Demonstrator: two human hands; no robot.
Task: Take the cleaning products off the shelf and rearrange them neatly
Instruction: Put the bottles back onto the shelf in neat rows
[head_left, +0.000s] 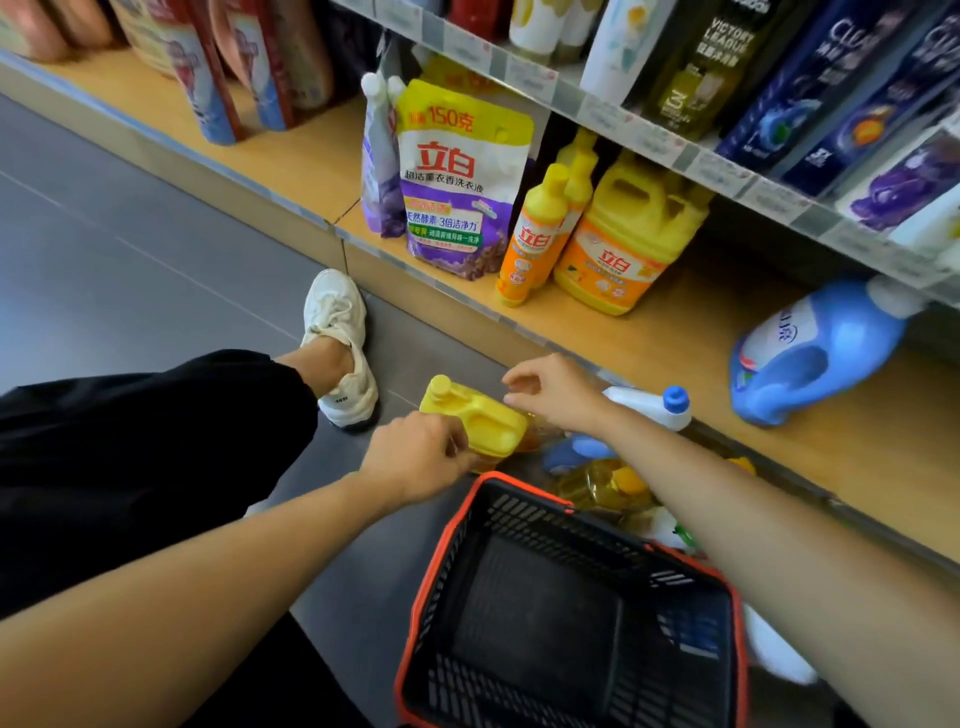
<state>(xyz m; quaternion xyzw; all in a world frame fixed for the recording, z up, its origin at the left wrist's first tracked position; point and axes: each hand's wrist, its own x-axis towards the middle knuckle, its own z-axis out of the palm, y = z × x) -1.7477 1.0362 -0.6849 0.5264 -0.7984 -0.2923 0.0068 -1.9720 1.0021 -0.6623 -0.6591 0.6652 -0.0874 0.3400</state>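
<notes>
A yellow detergent jug (475, 415) lies tilted on the floor in front of the bottom shelf (675, 332). My left hand (421, 454) grips its lower end with curled fingers. My right hand (553, 392) hovers just right of the jug's handle, fingers loosely bent and holding nothing. On the shelf stand a purple-and-yellow refill pouch (460, 182), two slim yellow bottles (540, 234) and a big yellow jug (631, 239). A blue detergent bottle (815, 353) lies on its side further right.
A black basket with an orange rim (457, 525) sits on the floor below my hands. A white bottle with a blue cap (660, 405) and several more bottles lie between basket and shelf. My white shoe (340, 343) rests at the left. Upper shelves hold shampoo bottles.
</notes>
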